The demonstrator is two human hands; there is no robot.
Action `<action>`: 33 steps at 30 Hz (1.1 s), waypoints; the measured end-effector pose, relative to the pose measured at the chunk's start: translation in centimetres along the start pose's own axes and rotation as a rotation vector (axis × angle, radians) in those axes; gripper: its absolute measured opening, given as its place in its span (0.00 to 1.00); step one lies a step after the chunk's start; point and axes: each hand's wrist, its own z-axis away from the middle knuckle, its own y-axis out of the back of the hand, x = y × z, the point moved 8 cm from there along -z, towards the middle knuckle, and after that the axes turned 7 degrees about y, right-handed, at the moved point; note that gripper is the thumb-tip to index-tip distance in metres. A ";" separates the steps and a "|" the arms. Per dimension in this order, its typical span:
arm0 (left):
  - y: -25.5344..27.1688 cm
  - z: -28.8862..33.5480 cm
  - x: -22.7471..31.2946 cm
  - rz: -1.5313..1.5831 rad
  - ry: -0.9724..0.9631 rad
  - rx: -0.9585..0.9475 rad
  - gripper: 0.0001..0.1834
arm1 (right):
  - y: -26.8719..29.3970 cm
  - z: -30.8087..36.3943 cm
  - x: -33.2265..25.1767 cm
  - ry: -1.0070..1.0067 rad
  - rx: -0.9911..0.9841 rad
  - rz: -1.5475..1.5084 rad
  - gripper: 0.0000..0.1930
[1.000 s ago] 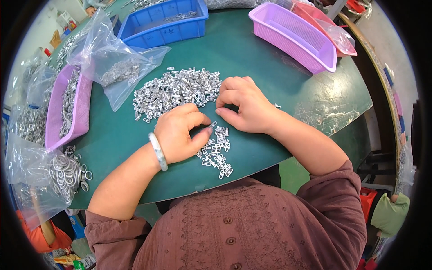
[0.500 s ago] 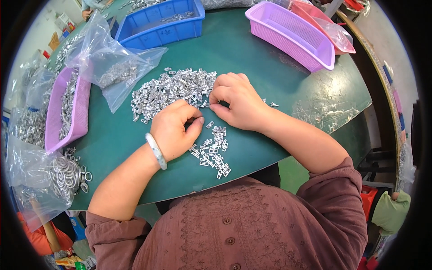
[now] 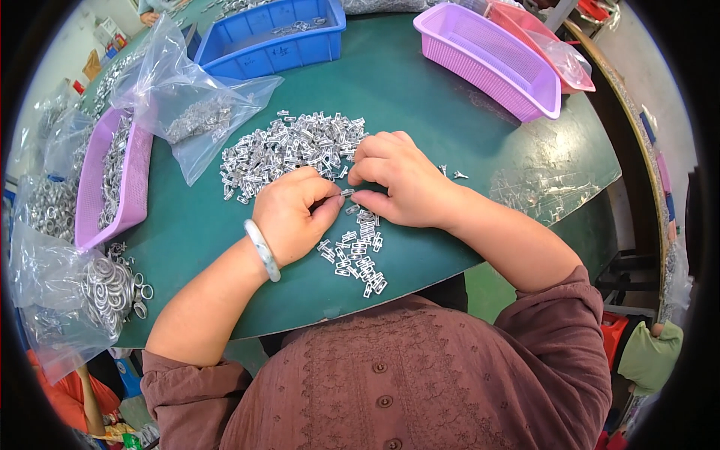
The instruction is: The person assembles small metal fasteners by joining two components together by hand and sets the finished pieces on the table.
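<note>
Between my two hands is a small silver metal buckle (image 3: 346, 193), rectangular with an opening in it. My left hand (image 3: 294, 214) is closed, pinching the buckle's left end between thumb and forefinger; a pale bangle circles that wrist. My right hand (image 3: 401, 180) has its thumb and curled forefinger at the other end, closed on the same piece. Just beyond the hands lies a large heap of similar metal pieces (image 3: 289, 150). A smaller scatter of such buckles (image 3: 358, 255) lies nearer me, below the fingertips. What is inside the left palm is hidden.
A blue bin (image 3: 274, 56) and a purple basket (image 3: 495, 71) stand at the back. On the left are a purple basket of metal parts (image 3: 135, 187), a clear plastic bag (image 3: 199, 142) and a pile of metal rings (image 3: 105, 289). The green table's (image 3: 225, 307) edge curves before me.
My right hand has come slightly down to meet the left fingertips. A buckle now shows between them; half a second ago the hands were apart, the right one at the heap's edge.
</note>
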 end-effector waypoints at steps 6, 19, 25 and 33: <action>0.1 0.1 0.3 -0.030 -0.058 0.019 0.04 | -0.4 0.2 -0.2 0.037 -0.029 -0.025 0.03; -0.1 0.0 0.2 -0.007 0.030 -0.027 0.05 | -0.2 0.1 -0.2 0.018 -0.027 -0.036 0.04; -0.1 0.1 0.5 -0.058 -0.039 -0.025 0.06 | 1.4 0.0 0.9 -0.040 -0.001 0.006 0.09; 0.0 0.2 1.1 -0.064 -0.074 -0.054 0.08 | 0.9 0.4 0.8 -0.006 -0.056 -0.009 0.08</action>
